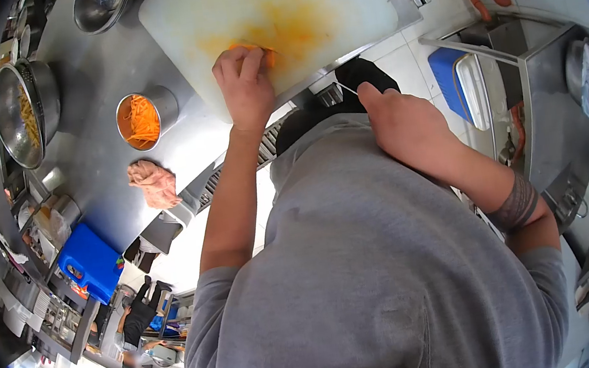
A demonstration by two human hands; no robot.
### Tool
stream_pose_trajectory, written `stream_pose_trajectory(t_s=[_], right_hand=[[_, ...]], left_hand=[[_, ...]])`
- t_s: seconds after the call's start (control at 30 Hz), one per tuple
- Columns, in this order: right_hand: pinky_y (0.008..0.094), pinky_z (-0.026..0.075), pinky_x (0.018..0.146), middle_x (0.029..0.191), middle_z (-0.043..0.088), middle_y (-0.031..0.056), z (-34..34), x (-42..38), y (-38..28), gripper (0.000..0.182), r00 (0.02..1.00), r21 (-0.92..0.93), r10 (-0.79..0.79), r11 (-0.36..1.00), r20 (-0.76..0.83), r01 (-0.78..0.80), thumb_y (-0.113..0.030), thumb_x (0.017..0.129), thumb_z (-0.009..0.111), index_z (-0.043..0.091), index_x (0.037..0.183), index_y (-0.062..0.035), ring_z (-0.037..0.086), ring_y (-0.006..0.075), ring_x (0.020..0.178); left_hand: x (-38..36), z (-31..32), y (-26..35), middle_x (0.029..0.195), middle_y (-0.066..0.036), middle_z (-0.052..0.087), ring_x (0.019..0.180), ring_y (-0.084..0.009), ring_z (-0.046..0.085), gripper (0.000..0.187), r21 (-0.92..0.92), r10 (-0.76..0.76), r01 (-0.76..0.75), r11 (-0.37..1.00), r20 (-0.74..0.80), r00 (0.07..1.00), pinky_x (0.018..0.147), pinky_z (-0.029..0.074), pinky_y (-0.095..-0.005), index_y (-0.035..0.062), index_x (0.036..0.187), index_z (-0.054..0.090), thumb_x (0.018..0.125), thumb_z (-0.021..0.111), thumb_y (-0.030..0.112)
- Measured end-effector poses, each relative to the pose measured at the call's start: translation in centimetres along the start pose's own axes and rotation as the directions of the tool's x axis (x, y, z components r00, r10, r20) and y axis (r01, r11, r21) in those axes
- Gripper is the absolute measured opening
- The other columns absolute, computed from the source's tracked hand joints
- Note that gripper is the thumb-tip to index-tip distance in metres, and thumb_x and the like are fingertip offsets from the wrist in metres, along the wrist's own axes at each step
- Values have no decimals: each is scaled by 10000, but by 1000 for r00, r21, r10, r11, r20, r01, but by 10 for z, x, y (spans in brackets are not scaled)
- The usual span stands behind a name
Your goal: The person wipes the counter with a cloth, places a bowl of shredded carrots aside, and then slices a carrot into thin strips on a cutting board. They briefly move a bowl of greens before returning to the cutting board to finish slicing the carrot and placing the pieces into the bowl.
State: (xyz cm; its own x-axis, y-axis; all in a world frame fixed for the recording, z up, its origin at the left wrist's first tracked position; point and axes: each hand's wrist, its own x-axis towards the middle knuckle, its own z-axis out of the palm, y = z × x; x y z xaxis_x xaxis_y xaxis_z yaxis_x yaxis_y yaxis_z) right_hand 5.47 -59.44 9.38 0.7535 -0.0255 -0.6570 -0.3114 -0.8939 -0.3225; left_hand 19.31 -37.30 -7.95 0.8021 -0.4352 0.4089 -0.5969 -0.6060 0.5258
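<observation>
My left hand (246, 90) is closed on pieces of orange carrot (270, 56), pressing them onto the white cutting board (214, 10) near its front edge. Orange stains spread over the board around the fingers. Off the board's edge, close to my body, my right hand (409, 126) is in a fist around a knife (348, 90). Its blade shows only as a thin line past the thumb, and the handle is hidden in the fist. Left of the board stands a round metal container (169, 105) holding shredded carrot (143, 122).
On the steel counter (82, 70) lie a crumpled pinkish cloth (153, 184) and metal bowls (11, 119), one with yellowish shreds. A blue plastic container (91, 262) is at the lower left. Another person (142, 320) is farther back. A steel sink unit (556, 100) stands at right.
</observation>
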Motion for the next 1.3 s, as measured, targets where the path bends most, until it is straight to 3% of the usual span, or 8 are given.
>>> stream_pose_trajectory(t_s=[0.23, 0.37, 0.73, 1.1, 1.17, 1.2, 1.27, 1.3], right_hand=[[562, 573, 789, 938, 743, 250, 20, 39, 4, 191, 996, 139, -33, 990, 78, 22, -29, 972, 505, 527, 1160, -5, 738, 464, 924], [566, 577, 781, 933, 745, 243, 47, 63, 8, 220, 998, 139, -58, 988, -13, 60, -38, 970, 529, 534, 1188, -13, 744, 449, 930], [555, 583, 773, 923, 754, 238, 33, 18, -1, 215, 998, 108, -44, 993, -52, 50, -51, 994, 493, 537, 1203, -20, 753, 435, 908], [614, 535, 685, 778, 694, 272, 45, 31, 20, 158, 954, 139, -41, 987, -298, 86, -180, 1079, 550, 504, 1060, -30, 698, 504, 770], [623, 528, 679, 763, 687, 279, 44, 29, 34, 179, 941, 141, -19, 987, -339, 71, -191, 1083, 559, 496, 1051, -27, 688, 516, 754], [632, 521, 672, 749, 680, 285, 44, 29, 39, 200, 926, 159, 8, 986, -378, 57, -202, 1087, 567, 487, 1042, -24, 677, 529, 738], [632, 536, 702, 791, 697, 294, 43, 30, 45, 198, 935, 155, 49, 988, -352, 7, -206, 1081, 560, 496, 1053, -21, 691, 523, 769], [631, 551, 731, 834, 714, 302, 44, 30, 48, 198, 940, 168, 111, 984, -323, -58, -209, 1076, 553, 504, 1064, -18, 706, 517, 800]], left_hand=[[2, 2, -1, 1196, -89, 613, 1174, -362, 547, 286, -16, -4, 4, 1000, 25, 1000, 1010, 467, -477, 128, 1090, 739, 865, 732, -49], [0, 0, -1, 1221, -94, 617, 1184, -355, 535, 217, -38, -37, 39, 999, 44, 998, 1020, 450, -467, 125, 1070, 752, 914, 730, -24], [-1, 2, 0, 1209, -85, 612, 1189, -366, 537, 233, -17, -30, 30, 999, 31, 999, 1016, 475, -480, 128, 1095, 748, 905, 744, -7], [27, -12, 17, 1117, -84, 658, 1117, -343, 579, 182, -11, 72, -72, 997, -11, 997, 1000, 477, -458, 97, 1069, 741, 898, 775, 147], [52, -23, 36, 1099, -108, 722, 1085, -341, 638, 254, 147, 27, -70, 987, 276, 961, 1004, 498, -447, 78, 1101, 737, 908, 719, 241], [59, -20, 40, 1099, -108, 722, 1085, -341, 638, 254, 149, 20, -61, 987, 260, 965, 1004, 498, -447, 78, 1101, 737, 908, 719, 241], [79, -6, 39, 1110, -162, 745, 1040, -367, 700, 222, 345, -76, -176, 922, 605, 792, 943, 560, -477, 63, 1049, 715, 935, 640, 238], [86, -1, 37, 1110, -162, 745, 1040, -367, 700, 222, 345, -72, -171, 923, 590, 804, 943, 560, -477, 63, 1049, 715, 935, 640, 238]])
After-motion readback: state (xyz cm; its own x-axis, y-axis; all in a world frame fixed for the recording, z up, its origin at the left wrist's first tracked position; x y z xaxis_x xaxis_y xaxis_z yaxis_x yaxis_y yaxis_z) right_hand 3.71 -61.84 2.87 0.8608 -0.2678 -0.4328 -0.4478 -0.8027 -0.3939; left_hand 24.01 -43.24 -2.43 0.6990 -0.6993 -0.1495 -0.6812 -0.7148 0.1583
